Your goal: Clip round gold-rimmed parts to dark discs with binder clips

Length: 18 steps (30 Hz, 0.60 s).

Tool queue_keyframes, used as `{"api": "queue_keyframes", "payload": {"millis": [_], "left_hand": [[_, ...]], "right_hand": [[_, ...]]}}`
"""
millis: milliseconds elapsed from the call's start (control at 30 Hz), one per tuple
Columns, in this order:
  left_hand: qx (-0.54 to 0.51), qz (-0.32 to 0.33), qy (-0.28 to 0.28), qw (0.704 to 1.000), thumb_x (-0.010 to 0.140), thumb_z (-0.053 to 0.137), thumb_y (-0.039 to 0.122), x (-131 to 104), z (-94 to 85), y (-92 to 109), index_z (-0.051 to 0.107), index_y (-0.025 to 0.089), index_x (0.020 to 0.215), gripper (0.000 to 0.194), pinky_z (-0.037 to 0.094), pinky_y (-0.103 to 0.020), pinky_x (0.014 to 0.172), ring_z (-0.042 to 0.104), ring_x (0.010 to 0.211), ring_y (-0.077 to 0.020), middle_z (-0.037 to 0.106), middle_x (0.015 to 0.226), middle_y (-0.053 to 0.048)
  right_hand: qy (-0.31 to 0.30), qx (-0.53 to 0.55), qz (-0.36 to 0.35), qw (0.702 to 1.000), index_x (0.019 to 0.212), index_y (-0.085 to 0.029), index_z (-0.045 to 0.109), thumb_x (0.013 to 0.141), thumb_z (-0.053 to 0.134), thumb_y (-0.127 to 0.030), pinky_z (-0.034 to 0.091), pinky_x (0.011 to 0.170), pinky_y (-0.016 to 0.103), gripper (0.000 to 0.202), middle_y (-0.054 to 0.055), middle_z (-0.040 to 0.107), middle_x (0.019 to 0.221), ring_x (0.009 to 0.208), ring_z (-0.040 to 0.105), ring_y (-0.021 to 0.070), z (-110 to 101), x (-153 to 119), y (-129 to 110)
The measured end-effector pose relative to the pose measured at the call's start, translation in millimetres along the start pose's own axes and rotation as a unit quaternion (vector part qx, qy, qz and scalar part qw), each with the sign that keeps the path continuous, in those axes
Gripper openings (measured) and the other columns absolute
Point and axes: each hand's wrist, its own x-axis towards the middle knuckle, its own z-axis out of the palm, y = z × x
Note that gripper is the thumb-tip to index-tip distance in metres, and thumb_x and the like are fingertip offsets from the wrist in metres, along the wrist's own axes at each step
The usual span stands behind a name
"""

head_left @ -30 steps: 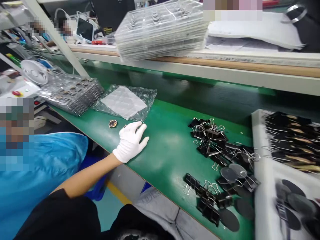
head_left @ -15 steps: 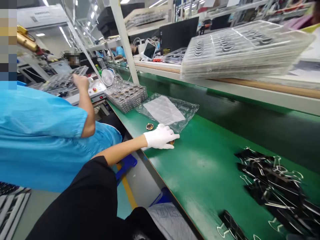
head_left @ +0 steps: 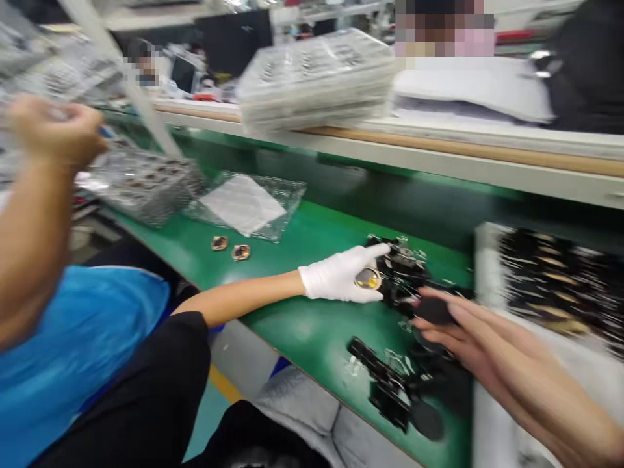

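My left hand [head_left: 336,276], in a white glove, grips a round gold-rimmed piece like a watch case [head_left: 368,279] at its edges, between thumb and fingers. It hovers beside a heap of black binder clips [head_left: 402,260]. My right hand [head_left: 468,331] is bare and blurred, its fingers closed on a black round disc [head_left: 435,310]. Two similar gold-rimmed watch cases [head_left: 240,252] lie farther left on the green bench. Below my right hand are more binder clips [head_left: 380,383] and another black disc [head_left: 427,419].
A clear plastic tray [head_left: 292,195] with a white sheet [head_left: 244,205] lies beyond the watch cases. Stacked trays [head_left: 151,188] stand at left, near a co-worker's raised arm [head_left: 39,214]. A white box of dark parts [head_left: 487,273] is at right. A shelf [head_left: 439,156] overhangs the bench.
The view has swung right. My left hand has moved right from the watch cases to the binder clips, with a watch case in it. My right hand has come into view holding a black disc.
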Motion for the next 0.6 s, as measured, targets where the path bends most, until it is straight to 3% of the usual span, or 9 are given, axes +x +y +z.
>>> {"api": "queue_keyframes", "payload": {"millis": [67,167,267,400,500,600], "left_hand": [[-0.062,0.029,0.053,0.996,0.087,0.072,0.044,11.7,23.1,-3.9,0.029,0.014,0.160,0.090,0.056,-0.038,0.092,0.066,0.100,-0.0227,0.066,0.112,-0.009],[-0.069,0.092,0.038,0.993,0.086,0.076,0.041,14.8,39.1,-10.7,0.024,0.021,0.163,0.095,0.058,-0.039,0.091,0.068,0.099,-0.0212,0.066,0.113,-0.007],[-0.046,0.150,0.032,0.987,0.090,0.075,0.039,11.0,37.4,-13.0,0.015,0.022,0.166,0.099,0.059,-0.036,0.089,0.070,0.098,-0.0195,0.068,0.114,-0.008],[-0.009,0.202,0.076,0.976,0.093,0.072,0.040,8.2,34.0,-9.2,0.014,0.015,0.166,0.096,0.060,-0.034,0.080,0.071,0.090,-0.0199,0.072,0.110,-0.011],[0.014,0.213,0.084,0.973,0.095,0.071,0.043,5.4,37.5,-6.7,0.011,0.015,0.167,0.097,0.060,-0.036,0.080,0.073,0.091,-0.0213,0.074,0.111,-0.013],[0.017,0.222,0.068,0.972,0.095,0.070,0.045,1.8,41.3,-5.0,0.004,0.017,0.167,0.101,0.060,-0.036,0.081,0.074,0.091,-0.0212,0.075,0.113,-0.013]], "right_hand": [[0.017,0.053,0.024,0.998,0.106,-0.025,0.082,0.077,0.088,-0.057,0.068,0.081,0.028,0.043,0.012,0.080,0.103,0.088,0.080,0.0238,3.1,4.9,5.8],[0.034,0.054,-0.035,0.997,0.108,-0.025,0.079,0.083,0.085,-0.053,0.066,0.095,0.038,0.038,0.007,0.078,0.109,0.096,0.079,0.0230,4.4,14.0,19.7],[0.026,-0.052,-0.159,0.986,0.112,-0.025,0.077,0.089,0.082,-0.039,0.063,0.100,0.041,0.026,0.007,0.074,0.118,0.105,0.076,0.0227,5.7,13.6,33.1],[0.014,-0.200,-0.245,0.949,0.114,-0.025,0.076,0.103,0.062,-0.030,0.065,0.082,0.036,0.018,0.007,0.073,0.109,0.092,0.073,0.0187,13.2,8.8,38.2],[0.013,-0.255,-0.281,0.925,0.112,-0.023,0.077,0.103,0.061,-0.024,0.061,0.071,0.034,0.018,0.006,0.073,0.100,0.084,0.070,0.0184,17.8,8.9,35.1],[0.027,-0.286,-0.360,0.888,0.115,-0.026,0.077,0.099,0.067,-0.017,0.061,0.078,0.037,0.021,0.007,0.073,0.103,0.092,0.071,0.0208,17.8,8.6,33.4]]}}
